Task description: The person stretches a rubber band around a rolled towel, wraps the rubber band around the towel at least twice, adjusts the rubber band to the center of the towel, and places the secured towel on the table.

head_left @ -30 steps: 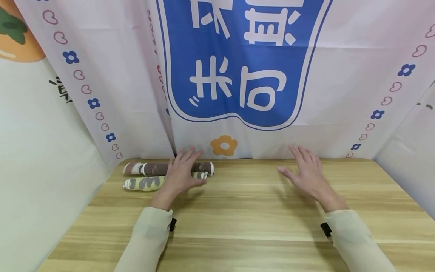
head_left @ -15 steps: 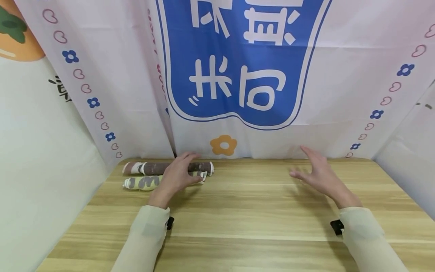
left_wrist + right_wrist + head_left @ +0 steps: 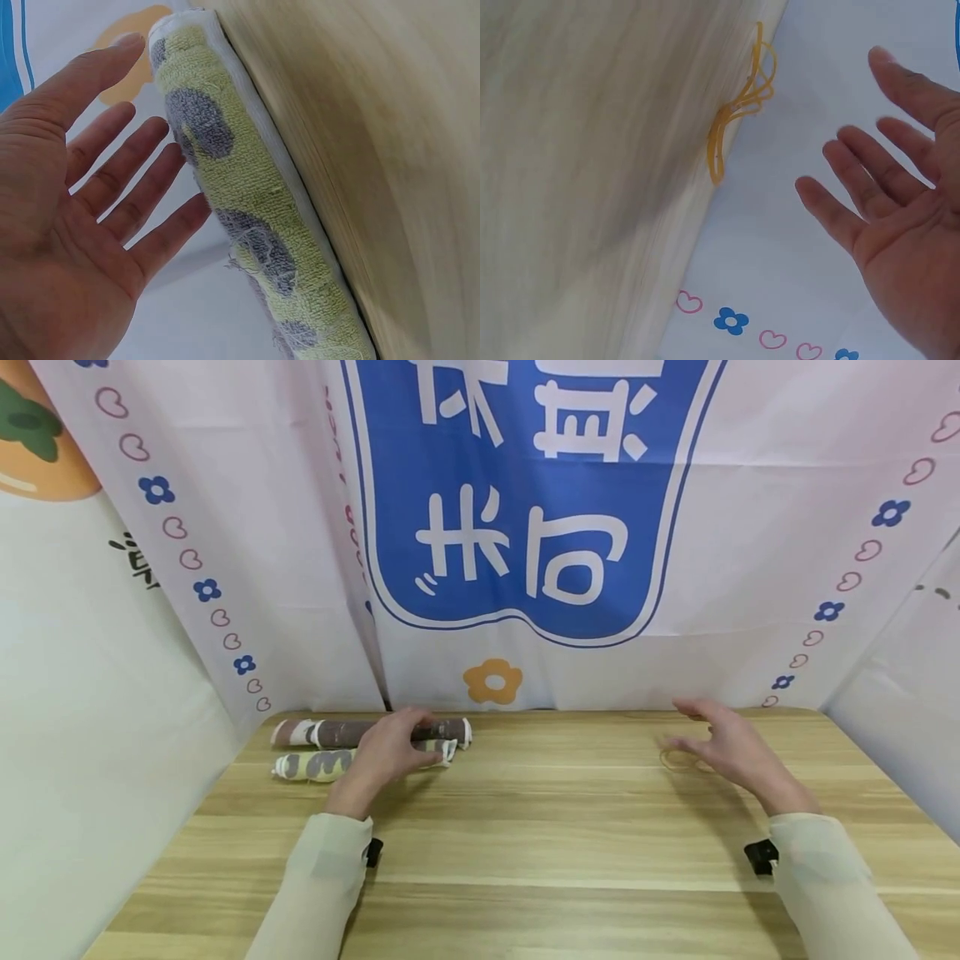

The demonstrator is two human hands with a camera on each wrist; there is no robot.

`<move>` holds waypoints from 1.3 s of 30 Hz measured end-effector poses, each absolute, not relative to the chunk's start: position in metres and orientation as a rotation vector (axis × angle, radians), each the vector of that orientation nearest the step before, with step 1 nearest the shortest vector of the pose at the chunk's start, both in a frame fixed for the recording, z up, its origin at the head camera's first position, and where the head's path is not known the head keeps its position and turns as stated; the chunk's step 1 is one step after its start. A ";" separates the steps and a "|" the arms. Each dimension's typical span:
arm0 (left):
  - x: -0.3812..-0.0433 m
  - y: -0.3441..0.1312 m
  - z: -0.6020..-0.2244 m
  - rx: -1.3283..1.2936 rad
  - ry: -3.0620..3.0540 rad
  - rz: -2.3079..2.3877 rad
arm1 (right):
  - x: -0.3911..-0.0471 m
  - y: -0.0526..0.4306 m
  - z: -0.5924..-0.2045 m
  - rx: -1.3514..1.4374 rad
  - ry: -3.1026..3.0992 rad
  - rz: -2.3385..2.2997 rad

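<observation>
- Nubbly yellow-grey terry roll (image 3: 240,180): a cylinder lying on the wood-grained desk (image 3: 540,835), beside a brown-and-white roll (image 3: 341,732).
- Left hand's grip (image 3: 384,752): spread at the rolls; contact unclear.
- Right hand's grip (image 3: 731,747): spread near thin, tangled amber loops (image 3: 720,127) on the desk.

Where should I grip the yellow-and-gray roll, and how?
Probably mid-length on the yellow-and-gray roll, from above, thumb on its near side: it lies crosswise, long and slim, with the brown roll close behind.
</observation>
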State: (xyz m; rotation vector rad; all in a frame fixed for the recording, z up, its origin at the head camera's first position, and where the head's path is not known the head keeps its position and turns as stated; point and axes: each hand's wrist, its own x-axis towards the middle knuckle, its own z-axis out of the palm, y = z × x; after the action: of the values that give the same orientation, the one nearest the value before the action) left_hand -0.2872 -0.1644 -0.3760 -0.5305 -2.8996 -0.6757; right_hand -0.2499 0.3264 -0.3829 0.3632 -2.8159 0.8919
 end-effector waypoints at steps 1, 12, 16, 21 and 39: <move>-0.287 -0.165 -0.376 -0.528 -2.901 -0.674 | -0.249 0.327 -0.384 0.359 -2.815 0.895; -0.288 -0.168 -0.377 -0.510 -2.936 -0.654 | -0.253 0.336 -0.395 0.450 -2.750 0.790; -0.289 -0.170 -0.379 -0.503 -2.941 -0.603 | -0.255 0.338 -0.397 0.461 -2.767 0.782; -0.290 -0.173 -0.381 -0.521 -2.934 -0.553 | -0.255 0.340 -0.400 0.463 -2.850 0.785; -0.287 -0.173 -0.380 -0.495 -3.025 -0.546 | -0.253 0.340 -0.404 0.497 -2.944 0.752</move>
State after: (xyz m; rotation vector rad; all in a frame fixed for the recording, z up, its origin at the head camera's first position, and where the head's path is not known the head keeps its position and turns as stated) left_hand -0.2867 -0.1729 -0.3795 -0.4949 -3.0249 -0.5463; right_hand -0.2529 0.3397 -0.4039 0.4967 -2.9440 0.7516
